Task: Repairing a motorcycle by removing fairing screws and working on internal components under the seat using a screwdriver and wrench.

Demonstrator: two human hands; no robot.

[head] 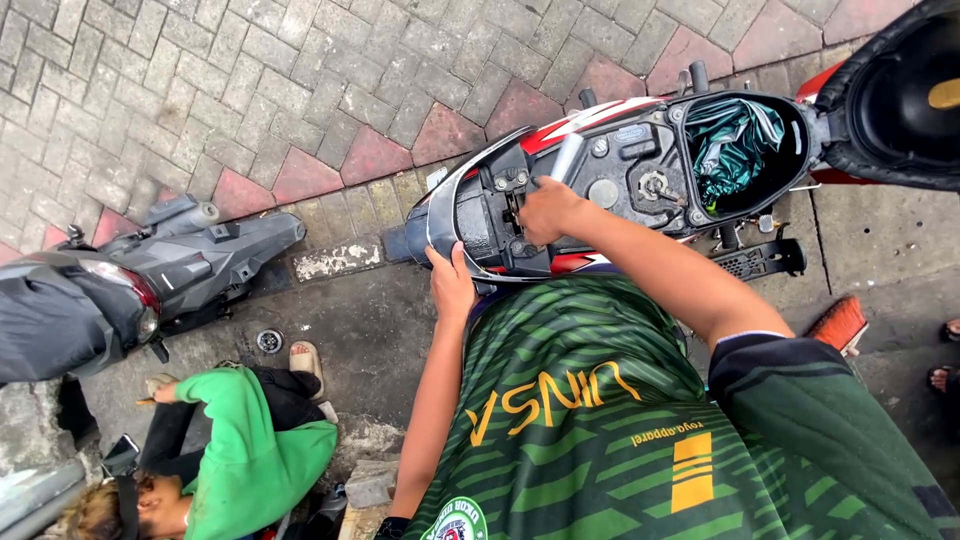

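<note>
Head view, looking down past a green striped shirt (pixel 600 420). A scooter (pixel 620 170) stands on the pavement with its seat (pixel 900 90) lifted, so the storage well and rear frame are bare. Left hand (pixel 452 285) lies spread against the scooter's tail edge, fingers curled over the rim of the white and black rear panel (pixel 445 215), gripping that rim. Right hand (pixel 545 210) is closed in a fist on the frame just behind the storage well, at a small bracket; whether it holds a tool, cannot tell, as the fingers hide it. A silver tube (pixel 567 155) juts up just beside that fist. A crumpled dark green bag (pixel 730 140) sits inside the storage well. Round cap (pixel 655 185) shows between fist and well. To the left, well apart, a second grey scooter (pixel 110 290) is parked on the paving bricks (pixel 250 80). Below it another person in a green top (pixel 250 450) crouches on the ground. An orange brush (pixel 840 322) lies at the right.
</note>
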